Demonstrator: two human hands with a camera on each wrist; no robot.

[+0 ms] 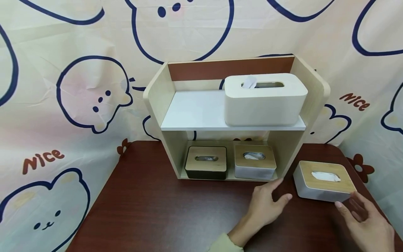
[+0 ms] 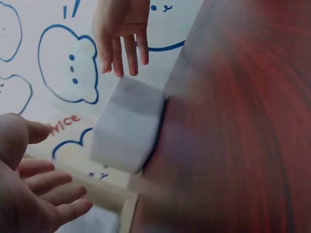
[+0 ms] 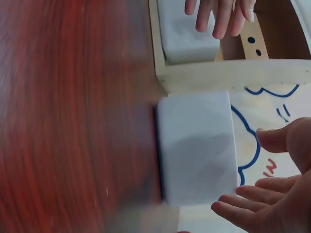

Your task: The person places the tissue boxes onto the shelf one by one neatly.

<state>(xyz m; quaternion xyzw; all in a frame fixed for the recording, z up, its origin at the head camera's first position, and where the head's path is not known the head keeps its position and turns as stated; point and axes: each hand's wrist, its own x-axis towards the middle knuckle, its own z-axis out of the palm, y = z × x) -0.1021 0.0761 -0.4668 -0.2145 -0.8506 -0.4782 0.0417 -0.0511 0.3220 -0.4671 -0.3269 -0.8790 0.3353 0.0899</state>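
Note:
On the table's right side sits a white tissue box with a wooden lid [image 1: 325, 184], a tissue showing in its slot. My right hand [image 1: 368, 218] is at this box's front right corner, thumb apart from the fingers, fingertips right at the edge. In the right wrist view the fingers of that hand look loosely extended beside the white box wall [image 3: 199, 150]. My left hand [image 1: 266, 204] hovers between the box and the shelf, its fingers spread and holding nothing. The index fingertip overlaps the shelf's lower right corner in the head view.
A two-tier shelf [image 1: 185, 120] stands at the back of the dark wooden table [image 1: 163, 213]. Its upper board bears a large white tissue box [image 1: 261, 108]. Below sit a black tissue box [image 1: 206, 169] and a white one [image 1: 255, 171], both with wooden lids. A printed curtain [image 1: 94, 154] hangs behind.

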